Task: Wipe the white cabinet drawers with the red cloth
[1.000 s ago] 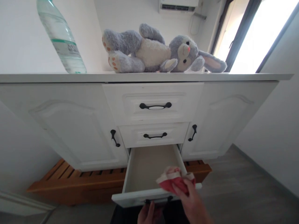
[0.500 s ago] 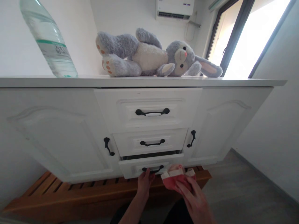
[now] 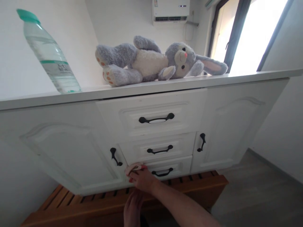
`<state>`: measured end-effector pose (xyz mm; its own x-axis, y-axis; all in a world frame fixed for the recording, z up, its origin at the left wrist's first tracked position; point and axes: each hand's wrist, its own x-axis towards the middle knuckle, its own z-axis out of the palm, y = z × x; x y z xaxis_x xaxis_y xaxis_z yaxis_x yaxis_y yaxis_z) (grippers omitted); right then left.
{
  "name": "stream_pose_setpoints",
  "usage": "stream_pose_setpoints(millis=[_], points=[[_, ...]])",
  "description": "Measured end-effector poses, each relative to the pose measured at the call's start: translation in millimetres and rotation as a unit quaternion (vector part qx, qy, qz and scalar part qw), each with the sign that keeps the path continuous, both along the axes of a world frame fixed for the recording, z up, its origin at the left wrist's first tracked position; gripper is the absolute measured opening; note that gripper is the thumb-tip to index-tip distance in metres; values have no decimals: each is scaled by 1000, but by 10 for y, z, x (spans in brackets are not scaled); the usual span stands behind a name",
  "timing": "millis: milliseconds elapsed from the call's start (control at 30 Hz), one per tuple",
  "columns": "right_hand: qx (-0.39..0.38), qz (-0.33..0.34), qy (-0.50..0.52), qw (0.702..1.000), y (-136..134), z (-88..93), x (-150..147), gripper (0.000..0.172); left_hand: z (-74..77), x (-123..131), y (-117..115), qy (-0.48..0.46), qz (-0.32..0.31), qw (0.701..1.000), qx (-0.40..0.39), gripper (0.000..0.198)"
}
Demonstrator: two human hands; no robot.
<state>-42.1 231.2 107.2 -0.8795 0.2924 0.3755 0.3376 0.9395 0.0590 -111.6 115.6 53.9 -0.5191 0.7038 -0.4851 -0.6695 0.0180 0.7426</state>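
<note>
My right hand (image 3: 144,180) is closed on a crumpled red and white cloth (image 3: 135,167) and presses it against the left edge of the bottom drawer (image 3: 181,164). That drawer is closed, with its black handle (image 3: 162,172) just right of my right hand. Lower down, my left hand (image 3: 133,206) is close beneath the right one, above the wooden slatted bench. Its fingertips are partly hidden behind my right hand, so I cannot tell whether they hold anything.
On the white cabinet top (image 3: 94,94) lie a grey plush rabbit (image 3: 149,63) on its side and, at left, an upright water bottle (image 3: 53,60). Other drawers and two doors with black handles make up the cabinet front. A wooden slatted bench (image 3: 189,186) runs along its foot.
The bottom drawer went from slightly open to closed. My left hand let go of its handle and dropped lower. My right hand carried the cloth leftward onto the drawer's left edge.
</note>
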Motion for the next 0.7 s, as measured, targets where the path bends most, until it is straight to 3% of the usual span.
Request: stream_pose_setpoints(millis=[67, 167, 333, 433, 533, 700], points=[[11, -18, 4, 1000, 64, -52, 202, 27, -60, -42, -39, -21, 2, 1000, -20, 20], [32, -62, -2, 998, 126, -114, 816, 27, -8, 32, -4, -44, -21, 998, -25, 17], [54, -206, -27, 977, 188, -180, 2250, 29, 325, 377, 365, -119, -53, 991, 41, 24], [46, -315, -31, 947, 173, -252, 2784, 31, 519, 571, 609, -168, -64, 982, 63, 24], [-10, -368, -33, 929, 124, -461, 2861, 32, 646, 650, 733, -187, -67, 977, 81, 22], [-85, -392, -16, 916, 1, -912, 2474, 36, 770, 597, 752, -214, -79, 970, 78, 15]])
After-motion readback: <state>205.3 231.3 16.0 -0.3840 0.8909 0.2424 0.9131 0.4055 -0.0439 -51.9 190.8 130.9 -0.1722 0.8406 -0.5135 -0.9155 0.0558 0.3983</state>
